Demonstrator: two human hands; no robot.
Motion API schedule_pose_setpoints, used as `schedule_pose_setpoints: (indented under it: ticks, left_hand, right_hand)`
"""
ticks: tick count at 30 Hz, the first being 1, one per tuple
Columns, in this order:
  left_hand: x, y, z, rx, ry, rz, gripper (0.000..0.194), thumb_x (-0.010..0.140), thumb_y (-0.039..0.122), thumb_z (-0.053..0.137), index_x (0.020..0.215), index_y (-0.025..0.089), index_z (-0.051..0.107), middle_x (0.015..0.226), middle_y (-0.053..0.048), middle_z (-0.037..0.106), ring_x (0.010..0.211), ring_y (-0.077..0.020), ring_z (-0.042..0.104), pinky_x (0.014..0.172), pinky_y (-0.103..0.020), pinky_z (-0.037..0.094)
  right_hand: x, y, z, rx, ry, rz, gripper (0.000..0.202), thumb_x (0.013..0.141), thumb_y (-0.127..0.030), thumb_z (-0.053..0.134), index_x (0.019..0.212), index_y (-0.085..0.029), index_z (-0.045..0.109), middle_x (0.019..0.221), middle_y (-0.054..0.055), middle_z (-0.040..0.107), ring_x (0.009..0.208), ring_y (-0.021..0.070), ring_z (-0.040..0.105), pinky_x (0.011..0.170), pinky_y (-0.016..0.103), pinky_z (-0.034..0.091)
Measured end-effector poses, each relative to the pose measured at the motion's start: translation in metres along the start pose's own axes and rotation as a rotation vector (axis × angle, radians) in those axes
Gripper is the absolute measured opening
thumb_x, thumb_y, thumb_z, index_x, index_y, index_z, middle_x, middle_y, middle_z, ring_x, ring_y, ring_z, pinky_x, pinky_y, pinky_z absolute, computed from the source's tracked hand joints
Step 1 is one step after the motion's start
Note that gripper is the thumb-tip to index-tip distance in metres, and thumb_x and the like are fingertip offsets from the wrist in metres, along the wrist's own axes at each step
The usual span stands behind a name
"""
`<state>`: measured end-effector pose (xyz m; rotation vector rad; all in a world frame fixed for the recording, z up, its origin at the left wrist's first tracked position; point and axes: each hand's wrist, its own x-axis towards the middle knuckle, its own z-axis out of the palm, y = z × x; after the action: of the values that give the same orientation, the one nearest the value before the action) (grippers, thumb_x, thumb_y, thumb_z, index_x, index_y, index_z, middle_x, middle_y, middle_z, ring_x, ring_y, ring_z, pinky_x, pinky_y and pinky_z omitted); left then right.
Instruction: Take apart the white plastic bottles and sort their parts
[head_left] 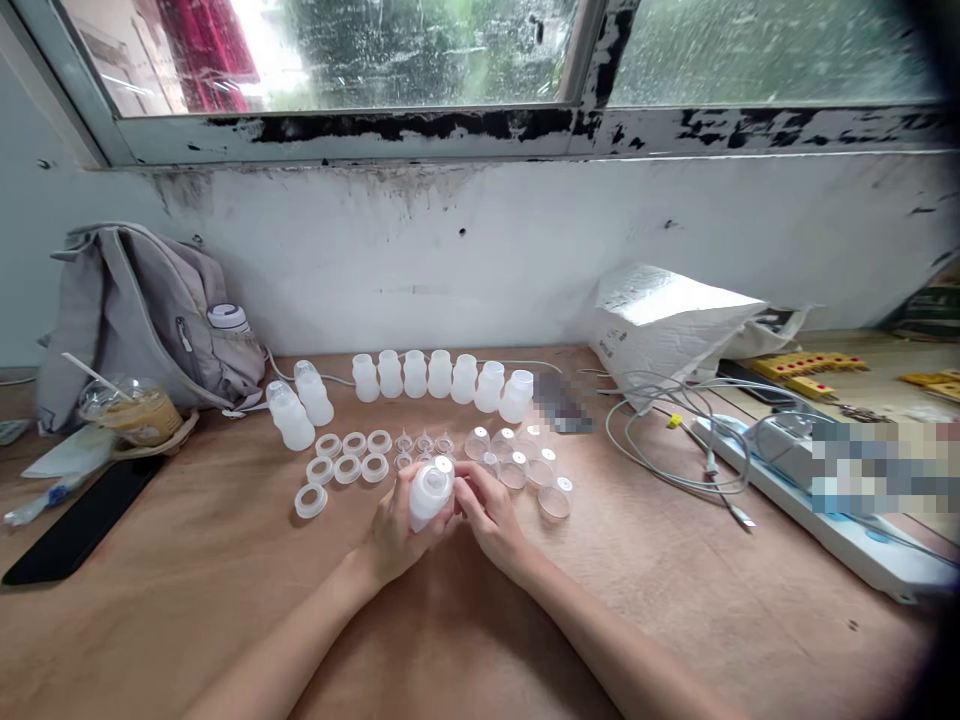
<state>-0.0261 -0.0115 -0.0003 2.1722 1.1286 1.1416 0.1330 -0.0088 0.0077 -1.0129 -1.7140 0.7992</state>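
My left hand (394, 530) is wrapped round a frosted baby bottle (429, 502), which tilts toward the upper right with a clear cap over its top. Beside the cap, my right hand (491, 510) has its fingers curled in against the bottle's right side; the fingertips are partly hidden. Just beyond the hands lie several clear nipples (424, 442). To their left sit several white collar rings (347, 469), and to the right several clear domed caps (555, 499). Open bottle bodies (415, 374) stand in an arc behind, with two finished-looking bottles (291, 417) at its left end.
At left are a grey backpack (142, 300), an iced drink cup (139, 410) and a black phone (86, 520). On the right lie a silvery white bag (667, 320), tangled cables (675, 470) and a white power strip (817, 530). The wall and window close off the back.
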Motion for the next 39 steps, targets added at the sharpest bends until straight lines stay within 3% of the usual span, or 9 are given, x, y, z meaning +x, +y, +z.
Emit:
schedule_pose_setpoints:
  ticks: [5,8,12,18,24,27,32,36,39]
  left_hand:
    - [-0.004,0.012,-0.005,-0.031,-0.082,-0.063,0.042,0.076,0.031,0.054,0.113,0.021,0.038,0.101,-0.006,0.059,0.085,-0.0174,0.058,0.072,-0.028,0.046]
    - [-0.004,0.024,-0.006,-0.115,-0.16,-0.189,0.041,0.075,0.033,0.054,0.112,0.021,0.041,0.096,-0.004,0.059,0.079,-0.017,0.057,0.068,-0.026,0.044]
    - [0.0,0.033,-0.005,-0.297,-0.23,-0.329,0.036,0.074,0.035,0.055,0.104,0.017,0.046,0.08,-0.001,0.057,0.068,-0.0139,0.052,0.061,-0.024,0.04]
    - [0.002,0.032,-0.002,-0.6,-0.265,-0.443,0.038,0.072,0.039,0.057,0.101,0.016,0.049,0.076,-0.001,0.053,0.07,-0.0144,0.049,0.061,-0.025,0.038]
    - [0.006,0.034,-0.005,-0.947,-0.393,-0.594,0.044,0.069,0.04,0.057,0.104,0.015,0.045,0.068,-0.001,0.054,0.054,-0.0127,0.052,0.049,-0.023,0.04]
    - [0.005,0.032,-0.006,-1.094,-0.467,-0.666,0.044,0.071,0.045,0.052,0.102,0.014,0.047,0.066,-0.002,0.056,0.048,-0.0125,0.053,0.044,-0.023,0.04]
    - [0.001,0.024,-0.007,-1.343,-0.555,-0.755,0.047,0.072,0.047,0.046,0.106,0.014,0.048,0.065,-0.001,0.055,0.047,-0.0121,0.055,0.046,-0.023,0.042]
    - [-0.004,0.018,-0.005,-1.405,-0.646,-0.759,0.05,0.072,0.045,0.045,0.109,0.013,0.048,0.064,-0.002,0.056,0.046,-0.013,0.055,0.045,-0.024,0.042]
    - [-0.005,0.018,-0.003,-1.348,-0.5,-0.794,0.048,0.073,0.044,0.046,0.11,0.014,0.047,0.068,-0.003,0.057,0.049,-0.0131,0.056,0.047,-0.024,0.043]
  right_hand:
    - [0.001,-0.011,-0.013,0.165,-0.032,0.005,0.03,0.083,-0.038,0.048,0.108,-0.022,0.051,0.094,0.005,0.057,0.081,0.0174,0.055,0.069,0.028,0.044]
    - [0.003,-0.017,-0.015,0.277,-0.055,0.088,0.025,0.08,-0.039,0.053,0.097,-0.021,0.056,0.089,0.005,0.059,0.079,0.0173,0.055,0.067,0.028,0.044]
    - [0.006,-0.019,-0.015,0.406,0.011,0.177,0.021,0.077,-0.039,0.056,0.085,-0.02,0.059,0.078,0.002,0.06,0.073,0.0155,0.054,0.064,0.026,0.042]
    - [0.008,-0.016,-0.016,0.463,0.043,0.209,0.022,0.078,-0.039,0.055,0.083,-0.019,0.062,0.075,0.002,0.06,0.07,0.0152,0.052,0.062,0.025,0.039]
    - [0.01,-0.018,-0.016,0.552,0.058,0.251,0.021,0.078,-0.037,0.055,0.081,-0.018,0.063,0.073,0.003,0.059,0.068,0.015,0.05,0.06,0.025,0.039]
    - [0.01,-0.022,-0.014,0.644,0.033,0.286,0.022,0.079,-0.038,0.054,0.081,-0.018,0.063,0.07,0.002,0.056,0.06,0.0129,0.046,0.051,0.024,0.036]
    - [0.012,-0.024,-0.015,0.736,-0.015,0.316,0.025,0.08,-0.04,0.051,0.087,-0.018,0.062,0.077,0.005,0.059,0.06,0.0144,0.048,0.045,0.024,0.034]
    - [0.018,-0.014,-0.029,0.666,0.176,0.237,0.031,0.083,-0.044,0.044,0.091,-0.02,0.06,0.084,0.006,0.062,0.072,0.0186,0.055,0.059,0.03,0.043]
    - [0.022,-0.008,-0.043,0.402,0.316,0.152,0.03,0.082,-0.043,0.045,0.094,-0.021,0.06,0.091,0.005,0.061,0.08,0.0187,0.055,0.068,0.03,0.043]
